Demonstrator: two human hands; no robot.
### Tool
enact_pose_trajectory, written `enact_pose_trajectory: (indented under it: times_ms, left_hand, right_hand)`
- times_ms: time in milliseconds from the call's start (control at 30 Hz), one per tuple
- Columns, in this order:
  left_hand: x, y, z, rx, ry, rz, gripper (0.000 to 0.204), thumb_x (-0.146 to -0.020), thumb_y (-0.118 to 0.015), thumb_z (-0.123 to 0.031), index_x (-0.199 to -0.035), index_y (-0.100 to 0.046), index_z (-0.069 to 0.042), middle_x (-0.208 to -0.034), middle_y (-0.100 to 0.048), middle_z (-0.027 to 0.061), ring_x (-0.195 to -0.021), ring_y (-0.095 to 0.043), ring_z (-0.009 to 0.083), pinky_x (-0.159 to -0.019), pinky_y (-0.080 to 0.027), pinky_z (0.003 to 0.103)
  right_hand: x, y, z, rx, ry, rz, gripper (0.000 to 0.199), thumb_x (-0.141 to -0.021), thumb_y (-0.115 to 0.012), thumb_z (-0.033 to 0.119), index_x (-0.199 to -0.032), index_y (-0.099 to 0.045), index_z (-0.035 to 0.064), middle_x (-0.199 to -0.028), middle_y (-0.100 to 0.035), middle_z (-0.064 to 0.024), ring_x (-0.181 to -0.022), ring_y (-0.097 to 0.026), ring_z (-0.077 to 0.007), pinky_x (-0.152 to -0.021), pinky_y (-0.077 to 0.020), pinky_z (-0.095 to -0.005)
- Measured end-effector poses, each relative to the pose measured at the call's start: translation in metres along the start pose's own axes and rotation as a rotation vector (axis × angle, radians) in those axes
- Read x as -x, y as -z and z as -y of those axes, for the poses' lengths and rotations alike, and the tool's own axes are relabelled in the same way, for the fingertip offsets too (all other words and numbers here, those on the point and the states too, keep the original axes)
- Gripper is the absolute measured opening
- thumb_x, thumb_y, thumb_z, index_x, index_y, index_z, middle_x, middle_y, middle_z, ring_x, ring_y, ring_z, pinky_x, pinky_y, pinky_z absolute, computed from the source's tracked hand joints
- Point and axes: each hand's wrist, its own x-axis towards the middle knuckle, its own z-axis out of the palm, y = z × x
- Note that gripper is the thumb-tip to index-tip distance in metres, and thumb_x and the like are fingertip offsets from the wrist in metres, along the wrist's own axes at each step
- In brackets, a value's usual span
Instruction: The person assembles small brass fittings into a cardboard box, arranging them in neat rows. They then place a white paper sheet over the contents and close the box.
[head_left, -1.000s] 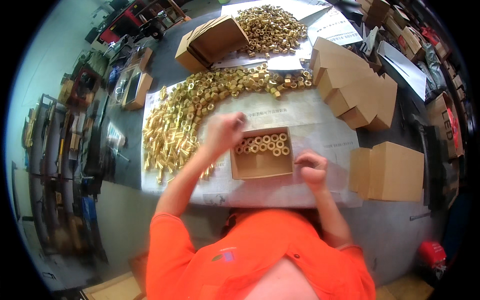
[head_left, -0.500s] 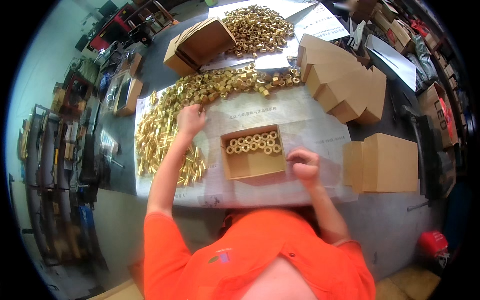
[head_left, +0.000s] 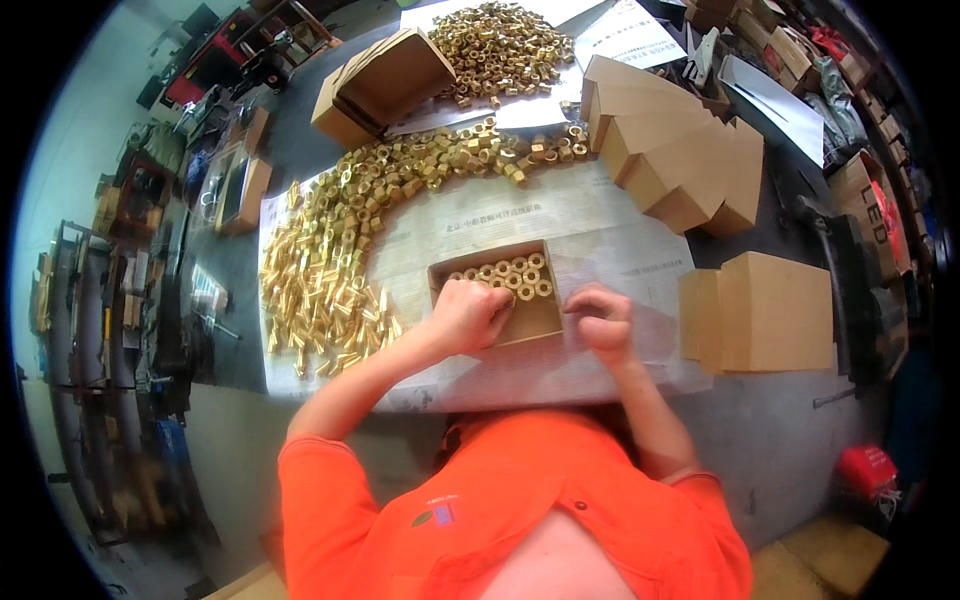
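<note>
My left hand [head_left: 473, 316] reaches into an open cardboard box [head_left: 530, 335], its fingers closed and pointing down. Whatever they pinch is hidden under the hand. Brass hex nuts [head_left: 525, 278] stand in neat rows at the far end of this box, partly covered by the hand. Just outside the box's right wall, my right hand [head_left: 602, 318] hovers with its fingers curled in; nothing shows between them. A band of loose brass nuts [head_left: 400, 170] arcs across the paper beyond the box. Slim brass tube-like fittings [head_left: 320, 310] lie heaped at the left.
Another heap of brass nuts [head_left: 500, 50] lies at the back. Beside it, a cardboard box [head_left: 385, 85] rests tilted. Nested cardboard boxes [head_left: 680, 150] stand at the right, with more boxes [head_left: 765, 310] nearer. Printed paper [head_left: 620, 250] covers the dark table.
My left hand has moved from the loose nuts right and nearer, into the box. My right hand stays beside the box, still curled. The whole view has shifted slightly.
</note>
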Motion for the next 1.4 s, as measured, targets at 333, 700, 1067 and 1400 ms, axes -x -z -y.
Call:
enact_pose_trajectory:
  times_ms: [333,700,1067,1400]
  left_hand:
    - [-0.005,-0.011,-0.004,-0.057,0.036,-0.057,0.014,-0.077,-0.059,-0.018,-0.069,-0.057,-0.008,-0.057,-0.059,0.0128,-0.052,-0.06,0.0311,-0.051,-0.046,0.045]
    - [0.01,0.053,0.047,-0.027,0.205,-0.275,0.007,-0.083,-0.062,-0.018,-0.084,-0.065,-0.011,-0.063,-0.064,0.0086,-0.053,-0.061,0.021,-0.048,-0.046,0.034]
    - [0.064,0.065,0.136,-0.506,0.579,0.036,0.029,-0.077,-0.063,-0.023,-0.103,-0.059,-0.011,-0.086,-0.063,0.0108,-0.077,-0.064,0.0311,-0.066,-0.051,0.043]
    - [0.063,0.057,0.138,-0.643,0.469,0.193,0.023,-0.079,-0.06,-0.021,-0.097,-0.058,-0.007,-0.084,-0.062,0.0125,-0.075,-0.065,0.0282,-0.063,-0.05,0.043]
  right_hand:
    - [-0.001,0.0,0.001,0.043,0.026,0.014,0.021,-0.057,-0.048,-0.001,-0.072,-0.063,-0.0029,-0.077,-0.062,-0.0093,-0.072,-0.056,-0.0164,-0.066,-0.0449,-0.0256]
    - [-0.001,-0.002,0.002,0.071,0.052,-0.004,0.021,-0.056,-0.045,0.002,-0.07,-0.06,-0.0018,-0.072,-0.058,-0.0041,-0.064,-0.048,-0.009,-0.056,-0.0349,-0.02]
    - [0.001,0.0,-0.002,0.014,0.013,0.004,0.024,-0.057,-0.046,0.001,-0.073,-0.063,-0.0024,-0.076,-0.061,-0.0047,-0.068,-0.052,-0.0101,-0.06,-0.0393,-0.02]
    - [0.002,0.002,-0.005,0.007,0.006,0.014,0.024,-0.058,-0.045,0.0,-0.073,-0.064,-0.0025,-0.076,-0.06,-0.0054,-0.07,-0.053,-0.0103,-0.062,-0.0396,-0.02]
